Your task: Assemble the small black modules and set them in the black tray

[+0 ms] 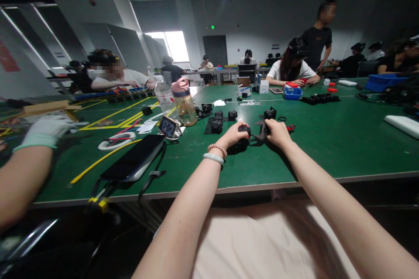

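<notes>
Left hand has its fingers curled round a small black part, gripping it just above or on the table; can't tell which. Right hand grips a dark caliper-like tool, jaws pointing toward the left hand. Tool tip sits just beside the part; contact unclear. Something red pokes out on the far side of the right hand; can't tell if it belongs to the tool. Left wrist wears a beaded bracelet and a pale bangle.

Beyond the left hand, a cluster of black parts lies on the table. Another black piece is just behind the right hand, with a thin black ring near it.

Left side of table: pink-lidded bottle, clear bottle beside it, small display in front, tilted. Nearer the edge, a dark-screened device, a yellow cable and a white ring. Far left, a co-worker's gloved hand, blurred, well apart from the person's own hands.

Far side: small boxes, blue bin with red pieces. A seated co-worker in a white top and dark headgear handles something red behind the bin.
</notes>
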`<state>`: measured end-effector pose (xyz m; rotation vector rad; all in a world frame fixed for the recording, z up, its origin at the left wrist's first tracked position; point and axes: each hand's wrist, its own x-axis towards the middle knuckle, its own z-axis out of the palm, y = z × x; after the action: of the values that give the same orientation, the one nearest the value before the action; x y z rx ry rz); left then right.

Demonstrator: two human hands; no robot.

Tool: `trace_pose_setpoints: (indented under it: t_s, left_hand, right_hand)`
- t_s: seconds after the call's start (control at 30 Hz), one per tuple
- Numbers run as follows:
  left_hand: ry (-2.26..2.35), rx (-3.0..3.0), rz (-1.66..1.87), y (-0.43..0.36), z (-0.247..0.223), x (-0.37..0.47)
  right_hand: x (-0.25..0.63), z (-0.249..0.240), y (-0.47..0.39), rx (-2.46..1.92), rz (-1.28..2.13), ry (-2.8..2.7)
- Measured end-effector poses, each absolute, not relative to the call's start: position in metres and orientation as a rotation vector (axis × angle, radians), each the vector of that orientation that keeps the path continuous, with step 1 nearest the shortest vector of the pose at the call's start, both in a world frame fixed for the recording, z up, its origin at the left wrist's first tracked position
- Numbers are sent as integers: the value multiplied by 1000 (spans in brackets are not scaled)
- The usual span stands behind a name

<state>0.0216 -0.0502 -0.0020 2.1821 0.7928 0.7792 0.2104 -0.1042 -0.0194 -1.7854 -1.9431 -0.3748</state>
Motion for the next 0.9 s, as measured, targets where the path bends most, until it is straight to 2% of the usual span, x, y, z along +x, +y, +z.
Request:
trace_pose_setpoints:
  t_s: [0.3,0.7,0.9]
  left_hand:
    - [713,2185,720,-59,3,24]
    - [580,1770,706,-64,6,25]
    - [555,1770,771,-59,1,25]
  right_hand:
    - [210,-22,-102,-1692,-332,-1977]
    - [210,-21,-103,-1629,-263,-1984]
    - [208,-22,-103,-1588,-239,-2012]
